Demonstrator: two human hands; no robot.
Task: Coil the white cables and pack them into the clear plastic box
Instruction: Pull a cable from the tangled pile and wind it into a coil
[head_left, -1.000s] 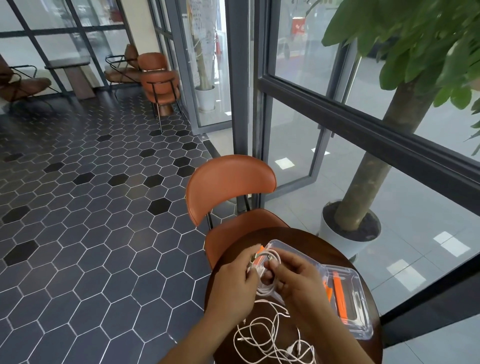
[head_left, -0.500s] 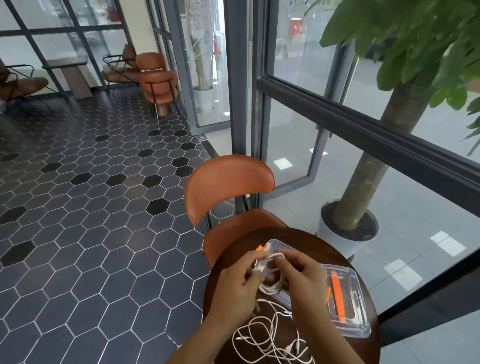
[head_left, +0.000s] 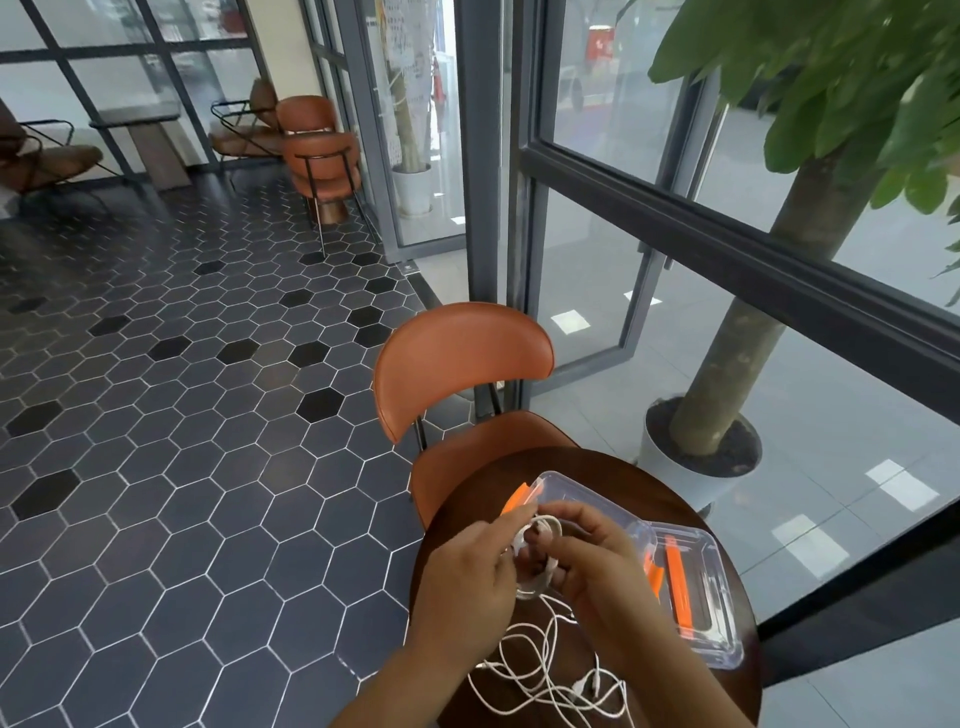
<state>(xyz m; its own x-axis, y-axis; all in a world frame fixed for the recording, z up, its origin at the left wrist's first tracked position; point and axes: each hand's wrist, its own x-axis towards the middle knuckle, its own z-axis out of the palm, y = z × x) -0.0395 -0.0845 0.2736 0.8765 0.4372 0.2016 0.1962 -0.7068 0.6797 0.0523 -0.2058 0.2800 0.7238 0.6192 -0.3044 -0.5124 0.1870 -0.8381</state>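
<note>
A small coil of white cable (head_left: 540, 535) is held between both hands above a round dark wooden table (head_left: 613, 467). My left hand (head_left: 467, 577) pinches its left side; my right hand (head_left: 592, 556) grips its right side, fingers through the loop. Its loose tail runs down into a tangle of white cables (head_left: 550, 675) lying on the table near me. Behind my hands sits the clear plastic box (head_left: 576, 488) with orange latches, partly hidden. Its clear lid (head_left: 711, 587) with orange clips lies to the right.
An orange chair (head_left: 462, 364) stands tucked against the table's far side. A potted tree (head_left: 711, 415) in a white pot stands behind glass on the right. Hexagon-tiled floor spreads to the left, with more chairs far back.
The coil has been turned and tightened between my hands, which shifted slightly. The camera view has tilted a little; the loose cables on the table lie as before.
</note>
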